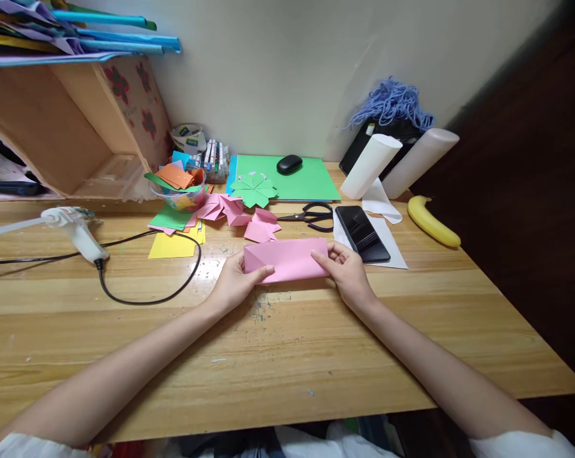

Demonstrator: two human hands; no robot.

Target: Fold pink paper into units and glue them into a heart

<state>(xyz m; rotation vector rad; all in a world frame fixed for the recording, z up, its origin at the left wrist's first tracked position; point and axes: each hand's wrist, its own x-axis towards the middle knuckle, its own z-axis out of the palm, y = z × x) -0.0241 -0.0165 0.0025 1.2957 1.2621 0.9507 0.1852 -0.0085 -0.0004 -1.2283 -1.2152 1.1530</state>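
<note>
A folded pink paper strip (pixel 290 261) is held a little above the wooden table, with crease lines showing at its left end. My left hand (pixel 237 277) grips that left end, thumb on the front and fingers behind. At the right end my right hand (pixel 342 267) pinches the strip with its thumb in front. Just beyond the strip lie folded pink paper pieces (pixel 262 226), a green paper flower (pixel 254 189) and black-handled scissors (pixel 311 216). A black phone (pixel 362 234) rests on white paper near my right hand.
A glue gun (pixel 80 234) with a looping black cable lies at left, near yellow paper (pixel 173 245) and a tub of paper scraps (pixel 185 197). Behind are a black mouse (pixel 289 165) on a green sheet and white rolls (pixel 372 166). A banana (pixel 433 221) lies right.
</note>
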